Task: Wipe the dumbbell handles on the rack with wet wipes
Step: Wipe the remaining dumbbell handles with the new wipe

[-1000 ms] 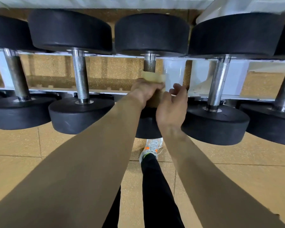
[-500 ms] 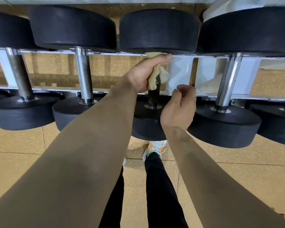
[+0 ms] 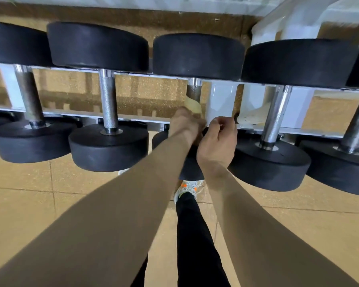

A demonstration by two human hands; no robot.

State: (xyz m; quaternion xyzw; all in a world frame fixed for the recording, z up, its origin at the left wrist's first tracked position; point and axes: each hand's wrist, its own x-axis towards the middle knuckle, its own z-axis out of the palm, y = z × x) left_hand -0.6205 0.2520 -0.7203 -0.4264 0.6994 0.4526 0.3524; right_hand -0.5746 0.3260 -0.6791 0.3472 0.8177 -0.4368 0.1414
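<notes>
Several black dumbbells with metal handles lie across a white rack point(image 3: 220, 100). My left hand point(image 3: 186, 124) grips a yellowish wet wipe point(image 3: 192, 106) wrapped around the lower part of the middle dumbbell's handle point(image 3: 193, 88). The upper end of that handle shows bare above the wipe. My right hand point(image 3: 217, 139) hovers just right of the left one with its fingers curled; I see nothing in it. It covers part of the near weight of the middle dumbbell point(image 3: 192, 170).
Neighbouring handles stand to the left point(image 3: 108, 100) and right point(image 3: 275, 114). A crumpled pale wipe point(image 3: 252, 117) lies on the rack's rail behind the right handle. Below are tan floor tiles, my black trouser leg and a white shoe point(image 3: 188, 190).
My left hand has slid the wipe down the handle from just under the far weight to the near end. The right hand has stayed close beside it.
</notes>
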